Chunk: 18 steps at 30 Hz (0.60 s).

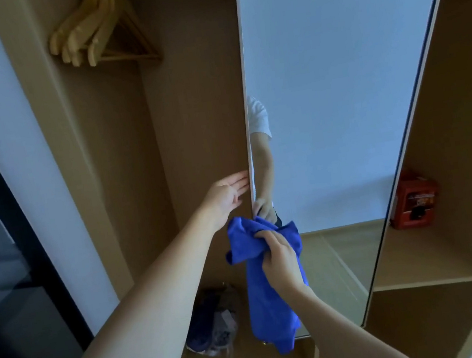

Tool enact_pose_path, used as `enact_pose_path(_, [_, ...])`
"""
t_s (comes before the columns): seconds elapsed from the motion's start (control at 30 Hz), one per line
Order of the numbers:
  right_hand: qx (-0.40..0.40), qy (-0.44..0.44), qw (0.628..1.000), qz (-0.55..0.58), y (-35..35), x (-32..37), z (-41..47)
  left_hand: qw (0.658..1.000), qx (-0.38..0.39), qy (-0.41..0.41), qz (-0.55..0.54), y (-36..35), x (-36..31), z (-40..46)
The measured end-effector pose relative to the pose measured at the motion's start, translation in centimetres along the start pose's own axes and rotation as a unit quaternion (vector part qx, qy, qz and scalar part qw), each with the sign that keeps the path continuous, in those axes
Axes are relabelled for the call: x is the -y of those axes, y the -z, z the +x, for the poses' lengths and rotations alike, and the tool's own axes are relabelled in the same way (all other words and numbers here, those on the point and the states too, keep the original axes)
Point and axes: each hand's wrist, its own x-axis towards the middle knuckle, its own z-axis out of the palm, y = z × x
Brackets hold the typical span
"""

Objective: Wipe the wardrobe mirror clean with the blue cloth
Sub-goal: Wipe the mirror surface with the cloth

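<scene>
The left hand [227,193], fingers straight, presses flat against the edge of the mirror door [337,88], probably steadying it against the wiping. The right hand [279,259] has its grip clenched on the bunched blue cloth [265,296], held at the mirror's lower left, its tail hanging. Wooden hangers [100,31] hang inside the wardrobe; shoes [212,324] lie on its floor; a red box [417,202] sits on a shelf.

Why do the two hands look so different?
The left hand is flat, fingers straight against the mirror's edge; the right hand is curled, gripping the blue cloth. The left hand is higher and holds nothing; the right hand is lower, at the glass. Both reach toward the same mirror.
</scene>
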Motion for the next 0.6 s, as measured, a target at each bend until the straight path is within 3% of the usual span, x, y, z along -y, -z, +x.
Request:
enact_pose_path(0.2, [-0.157, -0.03, 0.979, 0.129, 2.2, 6.1, 5.4, 0.999, -0.011, -0.028, -0.016, 0.0, 0.5, -0.1])
enact_pose_path(0.33, [-0.266, 0.032, 0.948, 0.17, 5.2, 9.6, 9.1, 0.999, -0.023, -0.033, 0.006, 0.1, 0.7, -0.5])
enact_pose_path(0.47, [-0.195, 0.105, 0.974, 0.05, 4.2, 7.0, 8.9, 0.998, -0.064, -0.018, 0.014, -0.1, 0.5, -0.3])
enact_pose_path(0.6, [-0.105, 0.064, 0.992, -0.033, 0.6, 1.0, 3.5, 0.998, -0.057, 0.001, 0.028, 0.1, 0.4, 0.4])
